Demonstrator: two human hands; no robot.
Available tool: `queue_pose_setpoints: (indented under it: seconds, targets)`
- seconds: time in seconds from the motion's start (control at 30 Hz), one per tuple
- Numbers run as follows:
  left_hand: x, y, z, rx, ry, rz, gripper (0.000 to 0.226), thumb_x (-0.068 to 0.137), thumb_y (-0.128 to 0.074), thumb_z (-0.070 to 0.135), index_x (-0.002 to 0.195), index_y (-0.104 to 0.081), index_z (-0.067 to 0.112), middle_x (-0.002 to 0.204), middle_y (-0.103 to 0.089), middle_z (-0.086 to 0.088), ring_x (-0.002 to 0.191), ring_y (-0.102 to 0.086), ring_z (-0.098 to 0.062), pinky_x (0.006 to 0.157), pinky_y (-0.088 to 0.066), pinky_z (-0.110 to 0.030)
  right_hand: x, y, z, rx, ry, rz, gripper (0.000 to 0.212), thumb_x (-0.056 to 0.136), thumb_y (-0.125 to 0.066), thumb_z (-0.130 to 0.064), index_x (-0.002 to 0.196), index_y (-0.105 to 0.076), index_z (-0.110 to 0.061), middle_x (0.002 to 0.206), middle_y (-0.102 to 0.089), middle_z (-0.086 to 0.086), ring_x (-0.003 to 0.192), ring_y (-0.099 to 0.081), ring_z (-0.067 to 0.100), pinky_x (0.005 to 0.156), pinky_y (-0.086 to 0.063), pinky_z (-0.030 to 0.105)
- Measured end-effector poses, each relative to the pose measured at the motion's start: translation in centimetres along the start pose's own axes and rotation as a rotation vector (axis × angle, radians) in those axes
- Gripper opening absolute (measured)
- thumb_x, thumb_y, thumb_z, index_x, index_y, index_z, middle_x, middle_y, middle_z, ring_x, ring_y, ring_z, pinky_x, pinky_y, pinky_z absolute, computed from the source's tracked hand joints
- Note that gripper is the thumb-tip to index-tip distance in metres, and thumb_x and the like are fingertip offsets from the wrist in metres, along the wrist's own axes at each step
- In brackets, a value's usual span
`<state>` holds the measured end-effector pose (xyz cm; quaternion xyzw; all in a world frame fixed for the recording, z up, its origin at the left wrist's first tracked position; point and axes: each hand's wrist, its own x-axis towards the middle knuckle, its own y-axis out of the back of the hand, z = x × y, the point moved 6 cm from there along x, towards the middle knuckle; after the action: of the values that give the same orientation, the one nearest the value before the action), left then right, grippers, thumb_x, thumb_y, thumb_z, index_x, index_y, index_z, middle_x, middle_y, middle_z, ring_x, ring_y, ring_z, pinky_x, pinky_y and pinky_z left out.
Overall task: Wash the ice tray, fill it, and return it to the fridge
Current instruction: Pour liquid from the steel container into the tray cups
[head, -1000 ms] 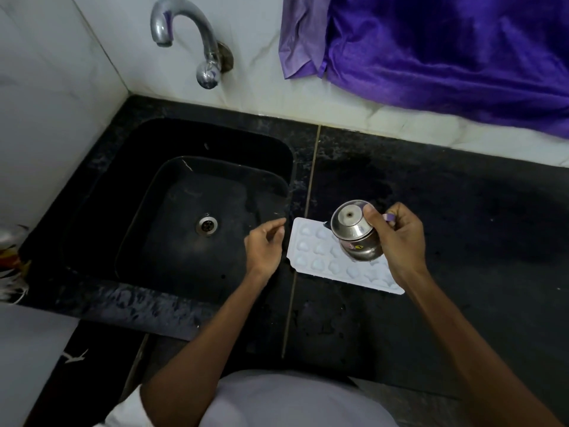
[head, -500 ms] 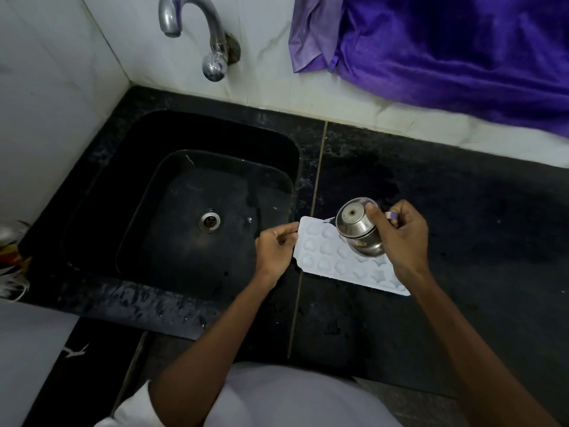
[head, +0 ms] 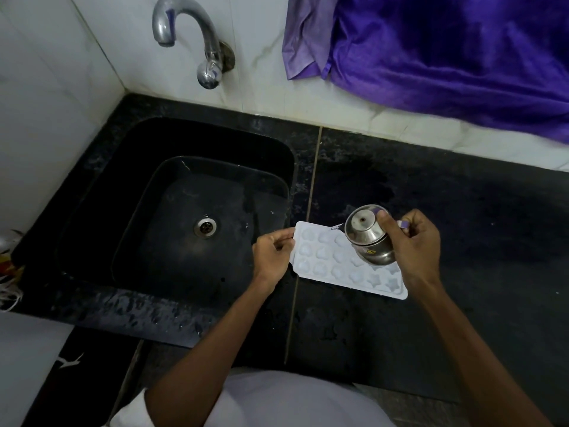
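White tray (head: 334, 268) flat on the black counter (head: 480, 241), just right of the sink (head: 135, 211). Left hand (head: 272, 257) pinching the tray's sink-side edge, fingers curled onto it. Right hand (head: 415, 245) clamped round a steel pot (head: 368, 240), tipped on its side above the tray, away from the sink. Tap (head: 191, 35) on the wall behind the sink; purple cloth (head: 446, 57) hanging farther right.

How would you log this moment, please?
left hand: pinches ice tray end; right hand: holds steel pot tilted over tray; tray: on counter
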<state>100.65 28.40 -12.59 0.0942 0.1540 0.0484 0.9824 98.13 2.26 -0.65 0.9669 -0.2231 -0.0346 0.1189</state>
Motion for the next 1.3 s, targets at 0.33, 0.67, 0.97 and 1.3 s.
queue_pose_setpoints:
  seconds: [0.33, 0.67, 0.97, 1.3]
  targets:
    - [-0.2, -0.1, -0.2, -0.025, 0.014, 0.013, 0.029, 0.094, -0.064, -0.002, 0.117, -0.077, 0.011, 0.109, -0.077, 0.006, 0.097, -0.073, -0.001, 0.089, -0.058, -0.018, -0.3, 0.7, 0.4, -0.003, -0.007, 0.008, 0.044, 0.088, -0.077, -0.024, 0.066, -0.039, -0.015, 0.063, -0.037, 0.008, 0.062, -0.033, 0.021, 0.059, -0.035, 0.032]
    - [-0.3, 0.0, -0.1, -0.035, 0.018, 0.012, 0.028, 0.095, -0.064, -0.002, 0.115, -0.077, 0.012, 0.109, -0.077, 0.007, 0.096, -0.072, 0.004, 0.086, -0.056, -0.013, -0.3, 1.2, 0.8, 0.045, -0.028, 0.031, 0.045, 0.087, -0.077, -0.022, 0.067, -0.039, -0.014, 0.066, -0.038, 0.010, 0.063, -0.034, 0.021, 0.059, -0.036, 0.032]
    - [-0.4, 0.0, -0.1, -0.058, 0.031, 0.021, 0.028, 0.095, -0.065, -0.001, 0.116, -0.076, 0.014, 0.106, -0.076, 0.010, 0.095, -0.071, 0.006, 0.086, -0.056, -0.012, -0.5, 3.1, 1.6, 0.048, -0.014, 0.064, 0.048, 0.087, -0.076, -0.024, 0.070, -0.038, -0.002, 0.066, -0.040, 0.010, 0.064, -0.036, 0.022, 0.062, -0.036, 0.035]
    - [-0.4, -0.1, -0.3, -0.063, 0.029, 0.017, 0.026, 0.096, -0.064, 0.001, 0.116, -0.076, 0.013, 0.104, -0.076, 0.012, 0.093, -0.070, 0.009, 0.077, -0.053, -0.007, -0.7, 4.2, 2.5, 0.011, -0.035, 0.089, 0.048, 0.081, -0.078, -0.037, 0.065, -0.039, -0.014, 0.066, -0.042, 0.011, 0.064, -0.038, 0.022, 0.062, -0.038, 0.038]
